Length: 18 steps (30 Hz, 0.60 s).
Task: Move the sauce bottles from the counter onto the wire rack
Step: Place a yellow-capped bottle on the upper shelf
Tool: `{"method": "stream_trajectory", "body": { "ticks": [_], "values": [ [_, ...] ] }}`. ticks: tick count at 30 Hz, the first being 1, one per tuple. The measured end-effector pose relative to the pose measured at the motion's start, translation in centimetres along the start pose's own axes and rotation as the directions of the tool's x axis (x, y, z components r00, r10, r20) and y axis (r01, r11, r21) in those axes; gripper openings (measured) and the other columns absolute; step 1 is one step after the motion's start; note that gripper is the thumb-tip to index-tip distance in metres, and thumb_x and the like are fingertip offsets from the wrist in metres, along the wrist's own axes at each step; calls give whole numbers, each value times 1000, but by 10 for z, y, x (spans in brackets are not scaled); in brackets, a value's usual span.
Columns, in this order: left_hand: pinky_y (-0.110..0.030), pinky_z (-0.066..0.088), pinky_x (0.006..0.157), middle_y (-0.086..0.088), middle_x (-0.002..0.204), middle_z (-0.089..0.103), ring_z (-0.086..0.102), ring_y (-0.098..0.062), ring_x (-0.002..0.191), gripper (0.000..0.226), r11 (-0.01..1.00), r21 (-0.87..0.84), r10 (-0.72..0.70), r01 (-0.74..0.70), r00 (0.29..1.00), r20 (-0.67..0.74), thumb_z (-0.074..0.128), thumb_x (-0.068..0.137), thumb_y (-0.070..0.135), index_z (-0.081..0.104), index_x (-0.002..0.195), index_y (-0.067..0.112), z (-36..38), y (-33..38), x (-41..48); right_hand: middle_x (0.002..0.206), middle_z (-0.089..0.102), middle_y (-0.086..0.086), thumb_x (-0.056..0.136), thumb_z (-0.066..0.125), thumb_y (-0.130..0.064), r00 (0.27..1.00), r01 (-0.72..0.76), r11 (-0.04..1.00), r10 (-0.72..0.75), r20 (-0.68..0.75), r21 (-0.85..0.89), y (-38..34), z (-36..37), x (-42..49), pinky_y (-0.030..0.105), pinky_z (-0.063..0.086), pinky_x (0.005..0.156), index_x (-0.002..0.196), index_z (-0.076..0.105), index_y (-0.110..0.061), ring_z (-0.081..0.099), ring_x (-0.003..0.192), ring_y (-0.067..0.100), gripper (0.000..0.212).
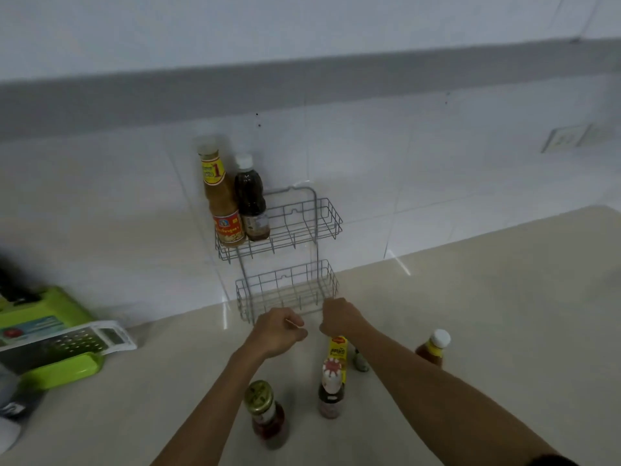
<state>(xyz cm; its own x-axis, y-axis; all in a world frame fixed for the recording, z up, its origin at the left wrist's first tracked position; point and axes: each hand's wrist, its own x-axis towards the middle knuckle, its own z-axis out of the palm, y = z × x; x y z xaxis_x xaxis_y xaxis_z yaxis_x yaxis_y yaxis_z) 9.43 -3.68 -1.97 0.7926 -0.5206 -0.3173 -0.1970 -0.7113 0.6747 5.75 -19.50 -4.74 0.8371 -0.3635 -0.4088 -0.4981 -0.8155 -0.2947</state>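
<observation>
While two bottles stood in the grey two-tier wire rack (pixel 285 230), four waited on the beige counter (pixel 487 314); both hands, loosely curled, held nothing.

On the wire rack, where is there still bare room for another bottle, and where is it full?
Upper basket: free from the dark bottle to its right end; its left end is crowded, with the orange bottle there too. Lower basket: bare across its whole width, with both hands just in front.
</observation>
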Motion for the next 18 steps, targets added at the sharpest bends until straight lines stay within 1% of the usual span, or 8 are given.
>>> {"method": "stream_trajectory", "body": {
  "ticks": [2, 4, 7, 9, 13, 16, 18],
  "values": [
    [-19, 42, 77, 0, 109, 69, 61, -11, 97, 25, 1000, 4, -10, 10, 1000, -5, 73, 83, 29, 70, 105, 18, 3, -5, -2, 124, 59, 16, 87, 58, -15, 1000, -19, 1000, 19, 21, -24, 2, 13, 5, 37, 52, 87, 122, 55, -4, 61, 113, 32, 37],
    [-20, 42, 79, -1, 111, 68, 61, -12, 100, 26, 1000, -8, -8, 7, 1000, -12, 71, 84, 30, 70, 107, 18, 6, -9, -4, 127, 58, 17, 88, 57, -16, 999, -37, 999, 37, 36, -23, 4, 23, 9, 39, 53, 91, 124, 54, -3, 59, 116, 33, 38],
    [-21, 42, 80, -1, 113, 67, 59, -12, 103, 26, 998, -56, -14, 12, 1000, -24, 70, 86, 30, 70, 109, 17, 8, -15, -6, 130, 56, 18, 93, 53, -17, 997, -75, 997, 75, 22, -25, 8, 32, 13, 41, 52, 94, 125, 53, -3, 57, 118, 33, 35],
    [-21, 41, 83, 0, 116, 66, 58, -12, 108, 26, 998, -65, -11, 9, 1000, -26, 69, 87, 29, 69, 109, 17, 11, -20, -5, 132, 54, 17, 94, 52, -18, 995, -98, 994, 100, 26, -40, 10, 37, 14, 41, 50, 94, 125, 52, -3, 56, 120, 32, 34],
    [-21, 39, 87, 2, 123, 63, 55, -13, 117, 25, 997, -82, 8, -12, 999, -41, 67, 89, 28, 68, 111, 17, 14, -22, -3, 126, 57, 16, 88, 60, -21, 994, -110, 994, 110, 21, -21, 7, 38, 17, 40, 54, 88, 121, 53, -4, 60, 114, 32, 38],
    [-21, 39, 88, 2, 123, 62, 55, -13, 118, 28, 995, -97, 17, -21, 999, -44, 66, 89, 28, 68, 114, 15, 14, -21, -3, 113, 64, 13, 73, 76, -25, 994, -103, 992, 101, 31, 72, 2, 27, 19, 37, 58, 81, 114, 56, -4, 67, 101, 30, 50],
    [-21, 39, 88, 2, 123, 62, 55, -14, 118, 29, 993, -116, 9, -15, 999, -47, 67, 89, 27, 68, 115, 15, 12, -24, -2, 103, 67, 12, 66, 80, -29, 997, -75, 987, 71, 33, 142, -1, 18, 16, 37, 60, 74, 105, 58, -7, 69, 91, 29, 50]
  ]
}}
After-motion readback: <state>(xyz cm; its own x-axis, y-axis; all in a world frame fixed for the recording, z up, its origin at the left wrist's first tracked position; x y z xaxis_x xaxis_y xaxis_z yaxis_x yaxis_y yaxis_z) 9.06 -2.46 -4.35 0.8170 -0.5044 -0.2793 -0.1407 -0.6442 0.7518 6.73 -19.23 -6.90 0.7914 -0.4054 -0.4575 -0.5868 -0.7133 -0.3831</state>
